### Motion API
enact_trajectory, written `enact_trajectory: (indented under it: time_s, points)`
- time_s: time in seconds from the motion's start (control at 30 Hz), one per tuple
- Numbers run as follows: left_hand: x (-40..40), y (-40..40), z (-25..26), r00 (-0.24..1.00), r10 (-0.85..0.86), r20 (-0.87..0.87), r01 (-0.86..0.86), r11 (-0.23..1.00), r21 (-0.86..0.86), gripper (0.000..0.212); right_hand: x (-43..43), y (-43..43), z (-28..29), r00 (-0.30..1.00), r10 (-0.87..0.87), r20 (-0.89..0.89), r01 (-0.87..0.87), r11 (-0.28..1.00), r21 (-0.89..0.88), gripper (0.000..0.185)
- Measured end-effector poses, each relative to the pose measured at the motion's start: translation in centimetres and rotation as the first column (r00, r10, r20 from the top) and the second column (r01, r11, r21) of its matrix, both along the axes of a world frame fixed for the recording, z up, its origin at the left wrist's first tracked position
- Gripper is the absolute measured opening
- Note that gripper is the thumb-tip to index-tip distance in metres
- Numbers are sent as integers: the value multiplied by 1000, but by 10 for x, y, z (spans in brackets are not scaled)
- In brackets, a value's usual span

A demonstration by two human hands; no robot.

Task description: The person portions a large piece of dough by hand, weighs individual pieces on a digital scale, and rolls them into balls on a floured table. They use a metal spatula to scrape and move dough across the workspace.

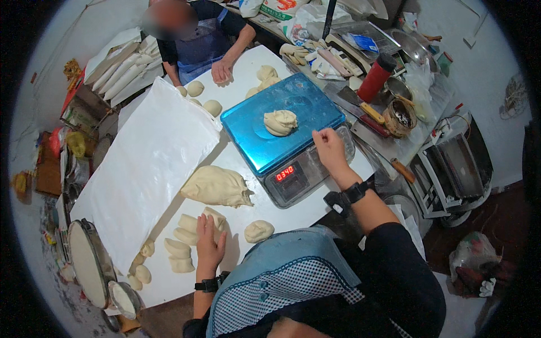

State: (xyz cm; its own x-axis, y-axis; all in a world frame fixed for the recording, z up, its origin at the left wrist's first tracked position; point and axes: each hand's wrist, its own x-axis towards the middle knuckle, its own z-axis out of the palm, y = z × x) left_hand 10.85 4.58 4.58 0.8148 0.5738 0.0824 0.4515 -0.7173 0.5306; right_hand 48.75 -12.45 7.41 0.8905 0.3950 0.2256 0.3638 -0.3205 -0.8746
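Note:
A lump of dough [280, 123] rests on the blue metal pan [249, 148] of a digital scale [291, 186], whose red display is lit. My right hand [330, 148] hovers at the pan's near right edge, its fingers curled; whether a small thing is between them cannot be told. My left hand [209, 241] lies with fingers extended on a group of cut dough pieces [184, 236], touching them. Behind these pieces is a large mass of dough [215, 186]. Another dough lump [258, 231] sits near the table edge, close to my apron.
A white sheet [143, 160] covers the table's left part, with dough balls [211, 108] along its edges. A co-worker's hand [222, 71] rests at the far side. Knives, including a cleaver with a wooden handle [403, 170], a red bottle [376, 78] and a jar [399, 118] lie right of the scale.

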Motion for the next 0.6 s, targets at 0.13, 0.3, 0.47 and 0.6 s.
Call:
enact_trajectory:
  time_s: [0.13,0.3,0.47,0.6]
  points:
    - [0,-6,-4,999,-11,32,12,1000,-15,60,-23,-23,-8,994,6,-113,-4,1000,22,29]
    - [13,-8,-5,997,-64,51,64,998,-5,59,-28,-39,-17,993,49,-107,-45,998,40,28]
    - [10,-9,-4,996,-75,44,76,997,-11,59,-22,-40,-17,981,14,-192,-2,998,60,27]
    - [3,-8,-4,999,-34,25,34,999,-27,59,-25,-32,-12,988,5,-154,0,999,36,26]
